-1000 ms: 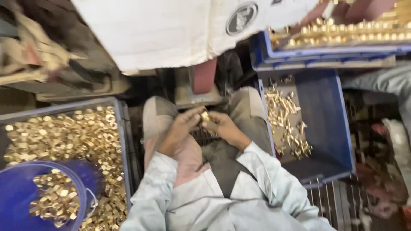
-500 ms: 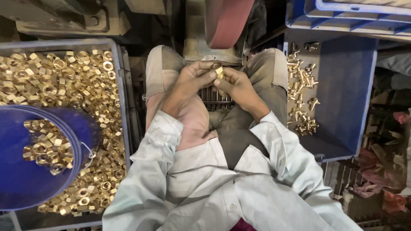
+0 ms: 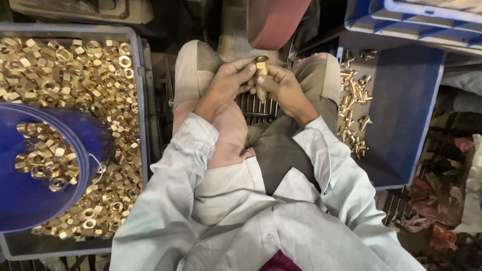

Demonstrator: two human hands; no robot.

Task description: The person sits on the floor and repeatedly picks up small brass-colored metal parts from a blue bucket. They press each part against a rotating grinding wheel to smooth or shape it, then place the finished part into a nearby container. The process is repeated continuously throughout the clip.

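1. Fingertips of the left hand (image 3: pixel 227 85) and right hand (image 3: pixel 282 86) pinch shut on one brass fitting (image 3: pixel 261 68), a hex nut at its top, held over the lap between the knees.
2. At twelve o'clock, a dark red belt (image 3: pixel 276 20) rises just beyond the hands.
3. At nine o'clock, a grey crate (image 3: pixel 142 100) holds loose brass nuts (image 3: pixel 65 65); a blue tub (image 3: pixel 95 145) on them carries more.
4. At three o'clock, a blue bin (image 3: pixel 406 100) holds assembled brass fittings (image 3: pixel 354 105).
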